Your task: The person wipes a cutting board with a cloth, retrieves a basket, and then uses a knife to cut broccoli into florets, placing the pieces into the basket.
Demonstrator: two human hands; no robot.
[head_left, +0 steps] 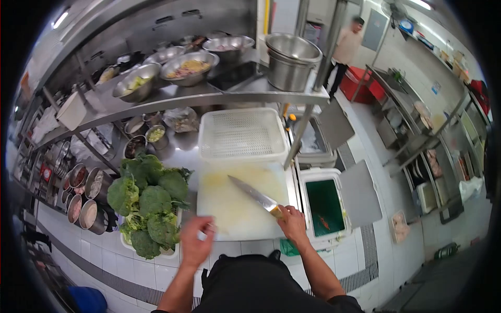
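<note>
Stainless steel counters and white floor tiles [120, 250] spread across the kitchen on my feed. Nearest to me, at the bottom of the frame, is the wearer's dark clothing [250, 287]. Just above it, the right hand [293, 225] is wrapped around the handle of a knife [253, 193], whose blade slants up and left over the white cutting board [229, 224] at center. I see the left hand [197, 237] by the board's lower left corner, fingers bent loosely; I cannot tell whether its fingertips pinch anything small.

Left of the board, I have a heap of broccoli [154, 208], leaves attached, over a white container [171, 255]. Right of the board stands a bin with a green interior [323, 195], some orange scraps inside.

Beyond the board's far edge sits a white perforated basket [240, 135]. To its left, I make out a small metal pot [158, 143] of pale green pieces.

Farther up, the raised shelf [209, 99] carries several metal bowls [183, 80] of food, with large stacked metal pots [292, 75] at its right end. Deepest, at upper right, I see a person [346, 47] standing near a red container [357, 86].
</note>
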